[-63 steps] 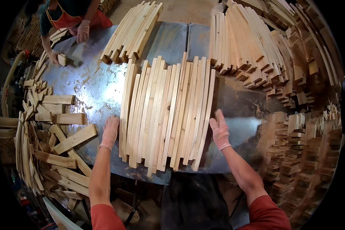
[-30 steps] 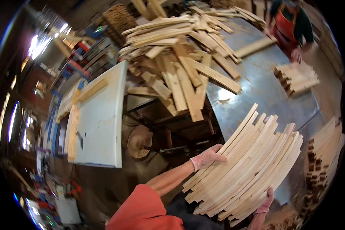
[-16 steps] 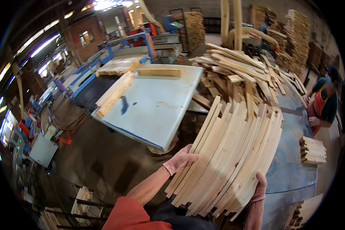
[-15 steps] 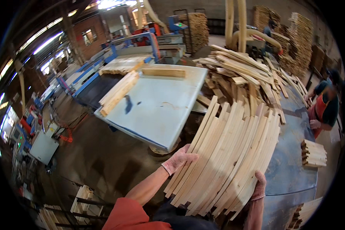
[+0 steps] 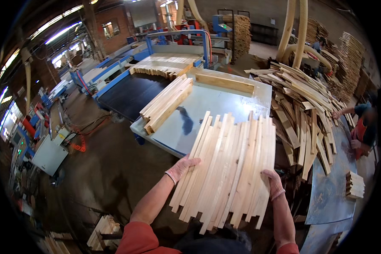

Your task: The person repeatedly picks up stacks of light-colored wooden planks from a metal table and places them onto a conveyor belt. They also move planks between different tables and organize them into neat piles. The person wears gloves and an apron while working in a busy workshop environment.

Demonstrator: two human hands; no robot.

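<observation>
Between my gloved hands I hold a wide row of light wooden strips [image 5: 228,169], pressed side by side with their ends uneven. My left hand [image 5: 181,167] is closed on the row's left edge, thumb on top. Against the right edge my right hand [image 5: 273,182] grips the other side. The far ends of the strips overlap the near part of a pale worktable [image 5: 216,101] in the picture. On that table's left side lies a bundle of strips [image 5: 167,101], and a single wooden bar [image 5: 224,83] lies along its far edge.
Beyond the table stands a blue-framed machine [image 5: 178,42] with a black belt [image 5: 135,96] and more strips [image 5: 165,63]. A loose heap of boards [image 5: 305,93] lies at the right, by a metal bench [image 5: 332,190]. A co-worker [image 5: 362,127] stands at the far right.
The held strips have swung left, away from the metal bench and toward the pale worktable. My view has turned right, and both hands keep their hold.
</observation>
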